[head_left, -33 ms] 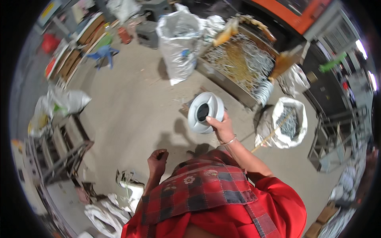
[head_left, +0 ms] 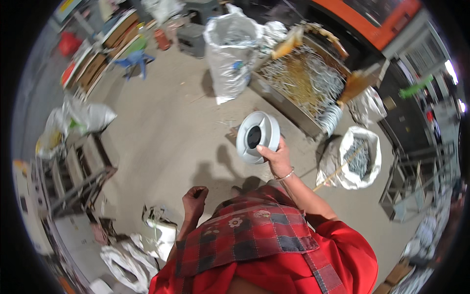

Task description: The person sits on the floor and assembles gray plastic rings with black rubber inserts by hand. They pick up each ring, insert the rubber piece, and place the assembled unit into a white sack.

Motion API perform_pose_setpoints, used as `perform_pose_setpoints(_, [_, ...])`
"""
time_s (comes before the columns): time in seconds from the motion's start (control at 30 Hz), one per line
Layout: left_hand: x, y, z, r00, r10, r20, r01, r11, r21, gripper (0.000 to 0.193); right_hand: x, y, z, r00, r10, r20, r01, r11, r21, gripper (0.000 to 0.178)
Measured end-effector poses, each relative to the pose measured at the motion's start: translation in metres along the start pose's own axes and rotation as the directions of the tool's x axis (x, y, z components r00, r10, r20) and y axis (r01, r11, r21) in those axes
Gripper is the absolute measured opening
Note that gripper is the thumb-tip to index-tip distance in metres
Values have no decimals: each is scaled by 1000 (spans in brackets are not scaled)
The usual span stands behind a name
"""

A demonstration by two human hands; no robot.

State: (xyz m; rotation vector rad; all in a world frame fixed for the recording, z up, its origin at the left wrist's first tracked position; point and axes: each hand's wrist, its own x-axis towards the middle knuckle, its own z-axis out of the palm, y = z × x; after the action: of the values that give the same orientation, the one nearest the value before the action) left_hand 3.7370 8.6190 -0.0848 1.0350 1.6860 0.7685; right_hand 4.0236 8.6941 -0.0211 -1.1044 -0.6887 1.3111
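Observation:
A round white plastic piece like a spool [head_left: 272, 132], with a raised rim and a black centre, is held up in front of me. My right hand [head_left: 276, 159] grips its near right edge, with the thumb across the face toward the black middle. A pale bracelet circles that wrist. Lower and to the left, my left hand [head_left: 195, 201] hangs in front of the red checked apron [head_left: 245, 235], away from the spool. Its fingers are curled in, and whether they hold anything is hidden.
Beyond the spool stands a tall white sack [head_left: 230, 68]. Right of it, an open metal bin [head_left: 289, 113] holds tangled wire pieces. A white bag [head_left: 325, 164] of metal parts stands at the right. Metal racks [head_left: 83, 161] are at the left, and a blue stool [head_left: 134, 61] far left.
The surroundings have shifted slightly to the right in the view. My right hand keeps its grip on the spool, which sits a little farther right; my left hand stays curled.

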Motion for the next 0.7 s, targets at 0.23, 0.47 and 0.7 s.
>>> perform_pose_setpoints(0.23, [-46,-21,-37,941,-268,-206,237,958,-165,22,31,25,80,945,-127,302,219,930,-296,60])
perform_pose_setpoints(0.47, [-64,-78,-48,881,-283,-380,218,954,-205,39,43,45,168,820,182,543,234,759,-607,51])
perform_pose_setpoints(0.7, [-54,-32,-77,736,-288,-613,56,928,-368,38,74,122,208,526,290,799,344,786,-513,52])
